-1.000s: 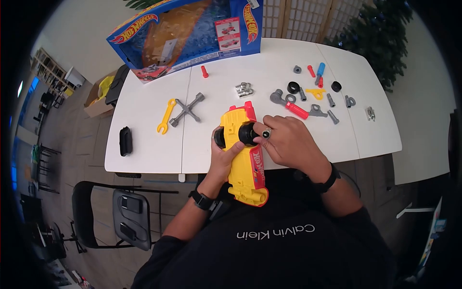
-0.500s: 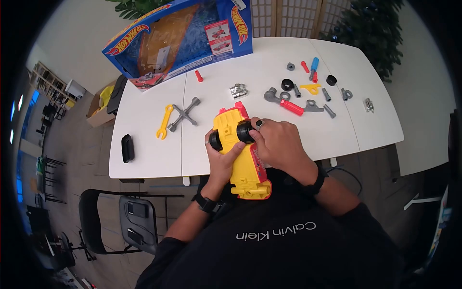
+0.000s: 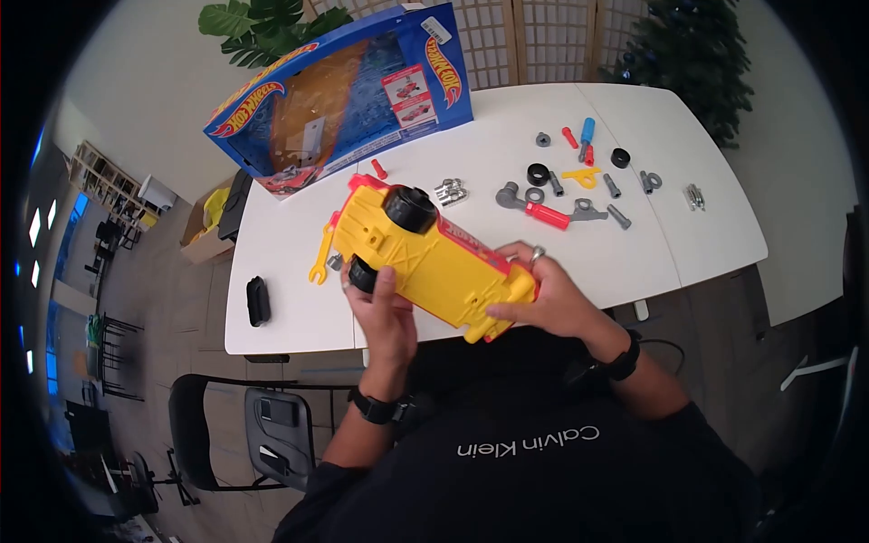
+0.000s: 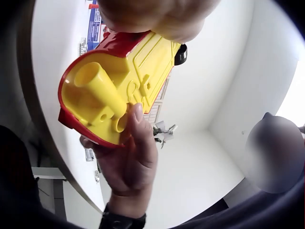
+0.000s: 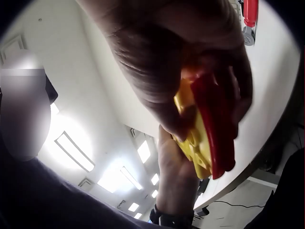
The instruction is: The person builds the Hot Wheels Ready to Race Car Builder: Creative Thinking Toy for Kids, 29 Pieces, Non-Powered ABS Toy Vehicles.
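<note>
I see the car (image 3: 433,269) held up over the near edge of the table (image 3: 615,258), yellow underside turned upward, two black wheels (image 3: 410,209) at its far end. Left grip (image 3: 385,317) curls round the wheel end, thumb on the underside; right grip (image 3: 559,299) pinches the opposite end.

Toy car (image 3: 425,271), inverted and held aloft, its long axis slanting from far left to near right. The yellow underside (image 3: 403,249) faces the wearer; the red shell (image 4: 119,45) wraps the sides. Two black wheels (image 3: 411,210) sit opposite each other towards the far left end, beside the left hand (image 3: 385,321). The right hand (image 3: 552,303) pinches the near right end, where a hollow yellow tube (image 4: 97,78) opens within a rounded, red-edged recess.
</note>
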`<action>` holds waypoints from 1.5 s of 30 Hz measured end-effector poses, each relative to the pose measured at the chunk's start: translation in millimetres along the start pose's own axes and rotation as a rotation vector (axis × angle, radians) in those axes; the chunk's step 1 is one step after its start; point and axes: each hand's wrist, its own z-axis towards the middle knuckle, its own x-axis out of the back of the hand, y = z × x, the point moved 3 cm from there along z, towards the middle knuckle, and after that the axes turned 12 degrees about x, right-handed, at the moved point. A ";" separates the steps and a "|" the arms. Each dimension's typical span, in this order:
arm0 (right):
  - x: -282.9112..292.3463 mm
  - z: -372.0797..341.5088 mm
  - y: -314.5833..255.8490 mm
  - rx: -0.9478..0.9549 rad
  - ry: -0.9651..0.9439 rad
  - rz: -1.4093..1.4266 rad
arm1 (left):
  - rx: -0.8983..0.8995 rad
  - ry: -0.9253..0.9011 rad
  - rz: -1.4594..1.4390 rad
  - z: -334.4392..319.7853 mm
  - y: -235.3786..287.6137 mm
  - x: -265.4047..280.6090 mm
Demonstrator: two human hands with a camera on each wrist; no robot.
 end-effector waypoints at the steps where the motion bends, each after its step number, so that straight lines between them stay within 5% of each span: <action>1: 11.9 1.6 -4.4 0.123 0.050 -0.008 | 0.022 -0.050 0.018 1.4 14.4 -2.5; 3: 26.1 2.1 -14.1 0.150 0.250 0.157 | 0.209 -0.198 0.045 9.2 25.3 27.8; 6: 39.2 4.5 0.1 0.046 0.344 0.184 | 0.343 -0.135 0.195 3.5 41.3 10.6; 10: 38.7 6.8 25.9 -0.109 0.220 -0.007 | 0.633 -0.027 0.437 8.0 31.8 32.1; 17: 54.2 16.6 58.2 -0.026 0.146 -0.508 | 0.664 0.037 0.681 7.3 8.2 56.6; 25: 64.4 12.0 49.4 -0.069 0.154 -0.564 | 0.635 0.072 0.722 14.3 -1.9 60.5; 33: 97.4 2.9 29.2 0.048 0.229 -0.702 | 0.505 0.069 1.020 24.2 17.2 58.9; 35: 111.3 -0.7 15.9 0.092 0.338 -0.788 | 0.226 0.121 1.496 24.3 36.7 41.5; 37: 128.4 -5.0 9.0 0.141 0.436 -0.833 | 0.176 0.178 1.509 18.1 48.8 14.5; 39: 141.0 -8.3 2.2 0.121 0.468 -0.886 | -0.121 0.039 1.547 16.3 54.0 -11.6; 41: 146.7 -11.6 -3.1 0.104 0.499 -0.939 | -0.167 -0.051 1.563 11.2 50.9 -43.2; 43: 148.7 -15.0 -5.5 0.031 0.511 -0.966 | -0.172 -0.439 1.634 8.8 37.1 -69.4; 45: 148.3 -20.4 -7.3 -0.009 0.500 -1.000 | -0.242 -0.479 1.782 5.6 22.3 -72.9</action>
